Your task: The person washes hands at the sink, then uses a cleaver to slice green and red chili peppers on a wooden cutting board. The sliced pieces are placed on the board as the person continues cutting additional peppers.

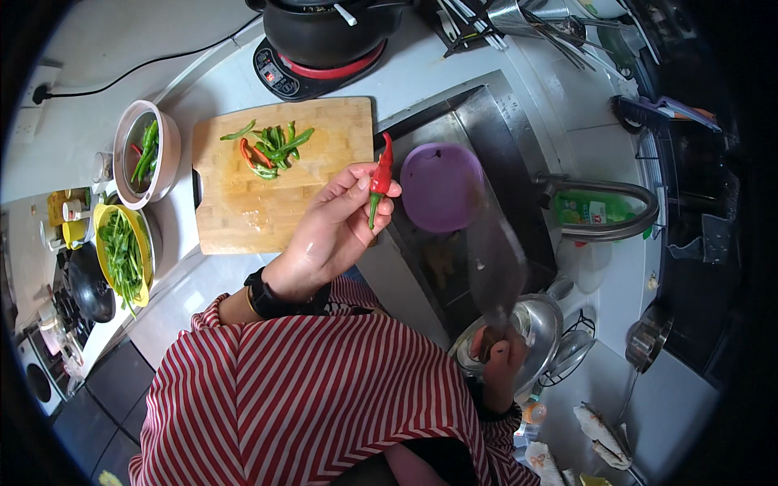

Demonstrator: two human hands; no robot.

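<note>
My left hand (331,228) pinches a whole red chili pepper (382,173) with a green stem, its tip pointing away from me. It is held up by the right edge of a wooden cutting board (219,212). Cut green chili pieces (282,146) and a few red chili pieces (255,155) lie in a heap on the board. My right hand (507,358) grips the handle of a kitchen knife, whose broad blade (497,267) is blurred over the sink. Beyond the blade a purple plastic basin (440,188) sits in the sink, with a small dark bit inside.
A black pot (328,36) stands on an induction cooker (282,76) behind the board. Left are a pink bowl (167,152) of chilies and a yellow basket (146,255) of leafy greens. The sink (523,237) has a curved faucet (638,200); a metal bowl (547,331) stands nearby.
</note>
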